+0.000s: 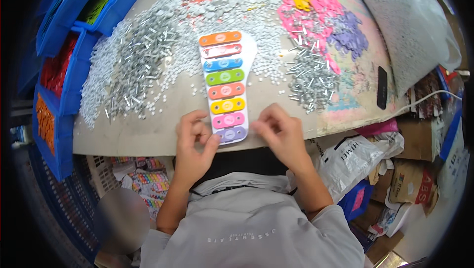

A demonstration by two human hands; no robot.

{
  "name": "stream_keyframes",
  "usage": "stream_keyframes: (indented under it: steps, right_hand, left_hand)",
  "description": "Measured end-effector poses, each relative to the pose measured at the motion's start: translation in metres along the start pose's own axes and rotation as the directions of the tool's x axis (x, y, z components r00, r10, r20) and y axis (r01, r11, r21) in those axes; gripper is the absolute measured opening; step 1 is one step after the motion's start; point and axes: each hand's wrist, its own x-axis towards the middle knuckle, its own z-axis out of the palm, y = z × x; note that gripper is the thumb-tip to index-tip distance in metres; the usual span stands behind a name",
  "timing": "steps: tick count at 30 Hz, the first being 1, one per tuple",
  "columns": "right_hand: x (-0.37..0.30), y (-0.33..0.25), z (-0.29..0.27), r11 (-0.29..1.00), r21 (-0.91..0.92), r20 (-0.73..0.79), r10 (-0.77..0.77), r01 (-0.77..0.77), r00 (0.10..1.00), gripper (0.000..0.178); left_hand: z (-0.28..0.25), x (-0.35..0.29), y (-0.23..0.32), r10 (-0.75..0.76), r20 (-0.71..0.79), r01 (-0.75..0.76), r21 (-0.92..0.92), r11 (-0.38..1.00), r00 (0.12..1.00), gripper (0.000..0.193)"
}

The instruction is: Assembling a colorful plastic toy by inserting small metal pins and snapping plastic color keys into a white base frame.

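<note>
White toy xylophone [226, 91] looks light, stiff; I'd take it by sides; left hand [194, 142] parted; right hand [282, 132] curled, hold unclear.

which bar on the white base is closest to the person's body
The purple bar, at the lower end of the white base, just below the pink bar; the other seven all sit farther up.

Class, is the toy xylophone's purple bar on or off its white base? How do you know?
On: the purple bar lies across the near end of the white base, next to the pink bar.
</note>
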Motion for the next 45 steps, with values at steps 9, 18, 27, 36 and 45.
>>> stream_keyframes:
  steps: [9,18,27,36,45]
  right_hand:
    - [0.097,0.051,-0.149,0.853,-0.513,-0.459,-0.362,0.091,0.812,0.01]
    - [0.168,0.094,-0.164,0.714,-0.691,-0.208,-0.345,0.112,0.915,0.009]
    - [0.051,0.035,-0.077,0.919,-0.242,-0.329,-0.38,0.312,0.864,0.005]
    - [0.016,0.025,0.011,0.942,0.317,-0.178,-0.058,0.113,0.982,0.006]
    - [0.029,0.032,0.003,0.913,0.4,-0.148,-0.023,0.081,0.989,0.005]
  left_hand:
    - [-0.017,-0.003,-0.01,-0.082,-0.216,0.07,-0.06,0.996,0.973,0.013]
    - [-0.01,-0.002,-0.016,0.105,-0.204,-0.082,0.117,0.99,0.973,0.008]
    - [-0.14,0.015,0.007,0.508,-0.514,-0.008,0.697,0.717,0.691,0.006]
    - [-0.23,0.064,-0.011,0.542,-0.326,0.044,0.883,0.467,0.774,0.007]
    - [-0.225,0.087,-0.029,0.573,-0.192,0.023,0.957,0.288,0.797,0.01]
